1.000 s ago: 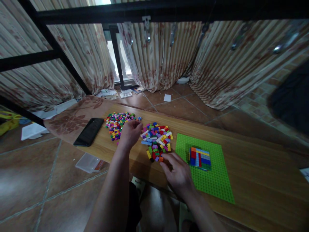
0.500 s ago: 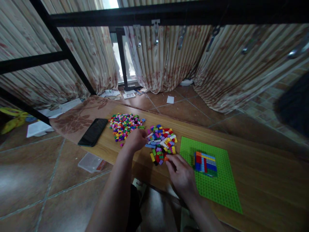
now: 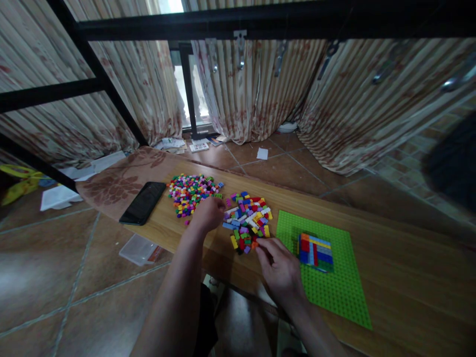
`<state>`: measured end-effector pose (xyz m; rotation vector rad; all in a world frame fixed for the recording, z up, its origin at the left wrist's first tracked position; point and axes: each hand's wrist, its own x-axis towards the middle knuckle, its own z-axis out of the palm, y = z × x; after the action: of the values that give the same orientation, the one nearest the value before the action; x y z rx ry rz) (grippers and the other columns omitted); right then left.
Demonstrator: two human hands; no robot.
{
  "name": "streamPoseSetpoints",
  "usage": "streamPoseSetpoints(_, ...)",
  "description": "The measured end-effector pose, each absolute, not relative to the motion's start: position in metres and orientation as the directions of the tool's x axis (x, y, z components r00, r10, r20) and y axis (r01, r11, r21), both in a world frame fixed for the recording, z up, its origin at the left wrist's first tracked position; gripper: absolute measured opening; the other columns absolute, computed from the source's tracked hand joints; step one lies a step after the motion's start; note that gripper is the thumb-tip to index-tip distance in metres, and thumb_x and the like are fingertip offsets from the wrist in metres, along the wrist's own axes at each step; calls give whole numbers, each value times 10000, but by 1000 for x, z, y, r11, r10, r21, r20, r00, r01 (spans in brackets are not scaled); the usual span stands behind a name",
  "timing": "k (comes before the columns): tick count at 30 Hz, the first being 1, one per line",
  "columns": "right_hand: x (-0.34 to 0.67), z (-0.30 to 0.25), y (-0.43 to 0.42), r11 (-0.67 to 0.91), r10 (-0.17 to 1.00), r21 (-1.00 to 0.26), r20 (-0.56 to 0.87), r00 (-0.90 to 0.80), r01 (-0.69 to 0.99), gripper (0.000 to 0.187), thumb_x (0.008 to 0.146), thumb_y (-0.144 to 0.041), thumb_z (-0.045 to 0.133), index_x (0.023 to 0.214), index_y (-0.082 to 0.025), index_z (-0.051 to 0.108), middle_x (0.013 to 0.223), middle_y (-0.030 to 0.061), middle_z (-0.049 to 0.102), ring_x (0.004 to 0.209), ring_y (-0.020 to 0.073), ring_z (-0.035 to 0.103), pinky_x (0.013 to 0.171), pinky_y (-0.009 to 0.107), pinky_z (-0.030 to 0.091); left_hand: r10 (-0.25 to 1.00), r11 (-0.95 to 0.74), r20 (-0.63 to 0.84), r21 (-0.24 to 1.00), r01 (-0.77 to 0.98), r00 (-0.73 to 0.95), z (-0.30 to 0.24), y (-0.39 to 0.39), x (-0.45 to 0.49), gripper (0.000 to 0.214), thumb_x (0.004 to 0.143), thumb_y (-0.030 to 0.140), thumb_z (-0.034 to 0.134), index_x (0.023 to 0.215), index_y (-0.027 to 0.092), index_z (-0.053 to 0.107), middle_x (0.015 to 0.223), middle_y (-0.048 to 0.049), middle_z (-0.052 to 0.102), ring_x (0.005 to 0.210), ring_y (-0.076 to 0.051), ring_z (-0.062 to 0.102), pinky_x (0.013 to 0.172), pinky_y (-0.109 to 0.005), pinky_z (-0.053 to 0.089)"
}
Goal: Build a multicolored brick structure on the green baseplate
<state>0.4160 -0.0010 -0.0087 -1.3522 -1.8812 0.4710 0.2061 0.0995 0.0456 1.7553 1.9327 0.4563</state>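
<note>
Two heaps of small coloured bricks lie on a wooden table [image 3: 390,277]: a heap of tiny ones [image 3: 189,191] to the left and a heap of larger ones [image 3: 247,218] in the middle. My left hand [image 3: 208,214] rests curled between the two heaps, its fingers at the left edge of the larger heap. My right hand [image 3: 278,267] pinches at an orange brick [image 3: 255,244] on that heap's near edge. To the right lies a green baseplate [image 3: 334,292] with a block of red, blue and yellow bricks [image 3: 315,252] built on it.
A black phone [image 3: 143,209] lies on the table's left part, beside a floral cloth [image 3: 111,186]. A clear plastic box [image 3: 137,249] and papers [image 3: 59,196] lie on the tiled floor. A black metal frame [image 3: 238,20] crosses overhead before striped curtains.
My left hand has shifted right from the tiny-brick heap to the edge of the larger heap. My right hand's fingers have closed toward the orange brick. The camera has tilted slightly.
</note>
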Motion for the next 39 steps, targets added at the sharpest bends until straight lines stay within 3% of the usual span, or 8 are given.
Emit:
streamPoseSetpoints(5,416,-7,-1,367,921,-680,361,-146,634,191,948,-219,486,1002,-221,669,946,55,696,864,186,662,802,318,526,995,35,-96,583,812,26,44,98,210,158,763,250,602,767,168,737,672,-18,678,630,-146,577,566,-224,371)
streamPoseSetpoints(9,416,-7,-1,371,921,-683,359,-153,629,201,956,-223,475,1004,-220,670,947,56,695,872,184,661,806,316,526,993,12,-104,569,822,58,45,97,215,135,695,198,668,801,179,748,697,-15,683,663,-153,597,590,-226,396)
streamPoseSetpoints(19,417,-10,0,390,911,-670,380,-160,632,212,950,-227,470,1014,-225,672,945,57,699,861,189,668,786,320,537,990,32,-132,551,834,49,50,95,225,151,714,147,639,800,182,757,715,-29,701,707,-170,632,671,-240,443)
streamPoseSetpoints(31,418,-9,-2,386,915,-693,369,-161,609,215,960,-221,458,1020,-221,664,938,59,696,866,189,666,798,318,532,998,-18,-46,483,876,46,49,100,244,175,793,273,640,903,188,745,699,-36,646,718,-187,595,679,-260,400)
streamPoseSetpoints(39,421,-6,-1,368,921,-688,362,-144,626,201,948,-207,482,997,-209,677,933,51,699,865,181,668,788,297,519,998,3,-59,505,863,31,49,104,237,173,800,256,581,733,158,707,666,-39,658,652,-157,576,592,-239,366)
